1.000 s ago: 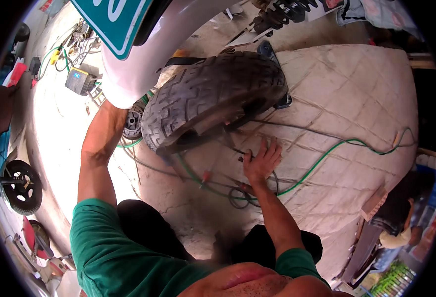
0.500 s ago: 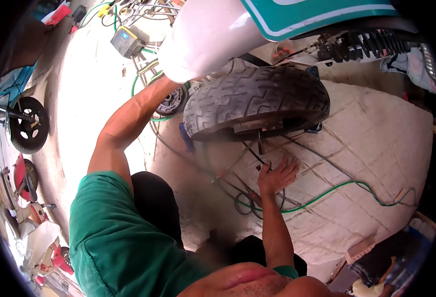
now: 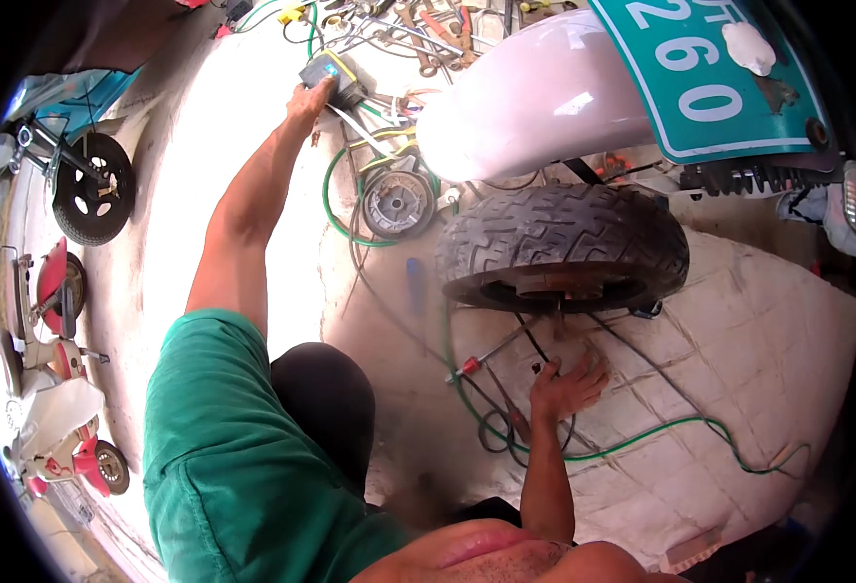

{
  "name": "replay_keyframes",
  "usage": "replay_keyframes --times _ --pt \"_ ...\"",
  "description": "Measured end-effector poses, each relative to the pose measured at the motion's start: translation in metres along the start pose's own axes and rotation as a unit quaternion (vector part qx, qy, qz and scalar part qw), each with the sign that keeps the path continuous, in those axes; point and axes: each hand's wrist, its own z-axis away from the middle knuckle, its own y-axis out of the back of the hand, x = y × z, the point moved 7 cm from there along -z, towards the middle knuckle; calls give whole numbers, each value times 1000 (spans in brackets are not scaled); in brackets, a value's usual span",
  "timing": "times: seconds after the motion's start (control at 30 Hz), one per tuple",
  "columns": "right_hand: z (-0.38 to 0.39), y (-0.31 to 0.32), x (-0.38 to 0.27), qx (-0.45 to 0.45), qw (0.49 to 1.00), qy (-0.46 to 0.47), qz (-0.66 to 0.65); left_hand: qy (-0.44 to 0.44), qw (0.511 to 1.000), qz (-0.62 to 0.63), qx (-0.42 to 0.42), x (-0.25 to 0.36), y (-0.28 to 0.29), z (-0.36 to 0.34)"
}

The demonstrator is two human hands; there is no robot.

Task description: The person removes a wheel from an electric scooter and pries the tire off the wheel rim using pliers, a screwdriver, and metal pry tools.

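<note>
My left hand (image 3: 308, 98) reaches far out to the upper left and touches a small grey box-shaped device with a screen (image 3: 331, 76) on the concrete floor; whether its fingers close on the device I cannot tell. My right hand (image 3: 566, 386) rests flat on the floor, fingers spread, just below a black scooter tyre (image 3: 564, 248). A red-handled screwdriver (image 3: 491, 353) lies just left of that hand. A green hose (image 3: 642, 442) and dark cables curl under it.
A white scooter mudguard (image 3: 535, 102) with a green plate (image 3: 710, 78) hangs over the tyre. A metal hub (image 3: 399, 204) lies left of it. Several hand tools (image 3: 408, 24) are scattered at the top. A loose wheel (image 3: 92, 189) and red-white scooters (image 3: 44, 389) stand left.
My left arm has stretched from beside the tyre out to the grey device farther away. My right hand stays planted on the floor. My head has turned, shifting the view.
</note>
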Motion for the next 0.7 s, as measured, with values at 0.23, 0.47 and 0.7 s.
replay_keyframes --times 0.23,0.47,0.7 --pt "6 3 8 -1 1000 -13 26 -176 983 -21 -39 92 -114 71" --pt "9 2 9 -41 998 -36 33 -155 980 -39 -122 103 -117 98" --pt "6 17 8 -35 998 -33 30 -211 914 -242 -247 147 -64 180"
